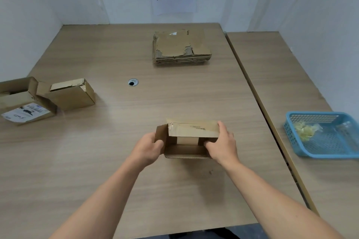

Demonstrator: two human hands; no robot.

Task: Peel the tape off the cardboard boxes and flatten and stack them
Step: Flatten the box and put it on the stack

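Observation:
A small open cardboard box (191, 132) lies on its side in the middle of the table, its open end facing me. My left hand (148, 147) grips its left flap and wall. My right hand (222, 142) holds the right side, thumb over the top panel and fingers curled inside the opening. A strip of tape runs along the box's top panel. A stack of flattened cardboard (181, 47) lies at the far side of the table. Two more unflattened boxes sit at the left: one plain (72, 94), one with a white label (19, 103).
A blue plastic basket (328, 141) holding crumpled peeled tape stands on the adjoining table at right. A cable hole (133, 82) sits in the tabletop (116, 141). White walls close the back and sides, with a paper sign on the back wall.

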